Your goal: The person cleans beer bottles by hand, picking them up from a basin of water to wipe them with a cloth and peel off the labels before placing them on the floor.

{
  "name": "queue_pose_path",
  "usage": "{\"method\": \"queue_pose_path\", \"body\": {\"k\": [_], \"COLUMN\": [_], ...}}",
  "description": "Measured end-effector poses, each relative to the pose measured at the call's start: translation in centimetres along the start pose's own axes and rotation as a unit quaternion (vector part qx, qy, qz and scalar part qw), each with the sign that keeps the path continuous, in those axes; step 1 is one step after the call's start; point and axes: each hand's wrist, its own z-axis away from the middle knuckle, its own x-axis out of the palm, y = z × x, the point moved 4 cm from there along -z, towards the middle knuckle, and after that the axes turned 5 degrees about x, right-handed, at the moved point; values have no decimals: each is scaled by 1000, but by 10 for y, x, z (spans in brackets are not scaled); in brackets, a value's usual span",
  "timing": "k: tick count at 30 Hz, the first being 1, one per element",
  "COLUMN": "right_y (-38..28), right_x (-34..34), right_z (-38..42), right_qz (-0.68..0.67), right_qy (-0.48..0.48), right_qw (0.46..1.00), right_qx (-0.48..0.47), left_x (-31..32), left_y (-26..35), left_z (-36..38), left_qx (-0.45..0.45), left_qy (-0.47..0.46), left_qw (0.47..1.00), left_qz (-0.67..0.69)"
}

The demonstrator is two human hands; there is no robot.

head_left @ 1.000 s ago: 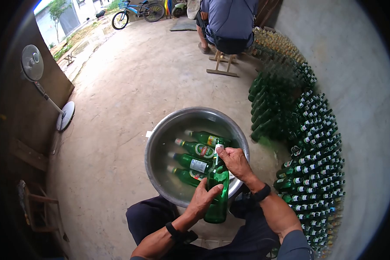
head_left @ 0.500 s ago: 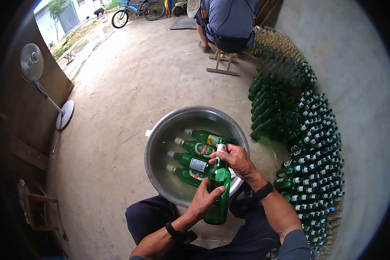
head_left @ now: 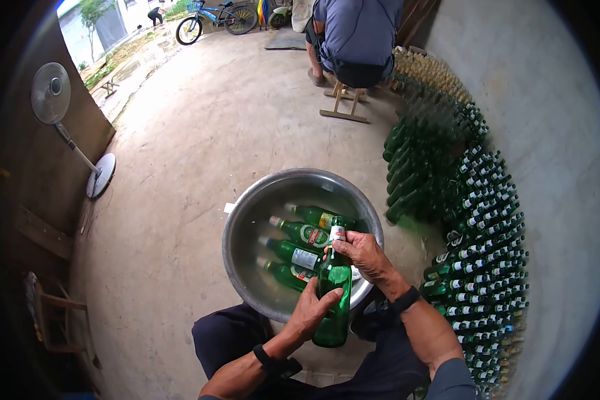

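In the head view, a green bottle (head_left: 332, 323) is held over the near rim of the basin (head_left: 229, 250), between the person's knees. Its neck is pointed away from the body, its base toward the lap, and its long axis is run almost straight up the view, leaning slightly right at the neck. The neck is pinched between the thumb and fingers of the right hand (head_left: 365, 256); the body is gripped by the left hand (head_left: 311, 310), its thumb laid across the glass and its other fingers partly hidden. Four bottles (head_left: 290, 252) are laid side by side in the basin's cloudy water, their necks pointed left. The basin is set on a bare, pale floor (head_left: 167, 220). To the right, rows of bottles (head_left: 483, 257) are stacked along a grey wall (head_left: 540, 100). Ahead, a low stool (head_left: 343, 110) is occupied by another person (head_left: 357, 40), seen from behind. A fan (head_left: 51, 93) is stood at the left, and a bike (head_left: 219, 20) is parked near the bright opening.
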Motion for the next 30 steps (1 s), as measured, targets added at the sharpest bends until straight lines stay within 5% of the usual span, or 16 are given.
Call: {"method": "queue_pose_path", "body": {"k": [12,17,30], "right_y": [9,3,-2], "right_x": [-4,-1,15], "right_z": [-7,-3,3], "right_qz": [80,-29,-154], "right_qy": [60,-44,-55], "right_qw": [995,999,986], "right_qx": [-14,-4,9], "left_x": [0,-3,-4], "left_y": [5,0,-3], "left_z": [0,-1,-2], "left_qx": [-24,-22,-65], "left_qy": [-23,-26,-62], "left_qw": [996,993,973], "left_qz": [79,112,214]}}
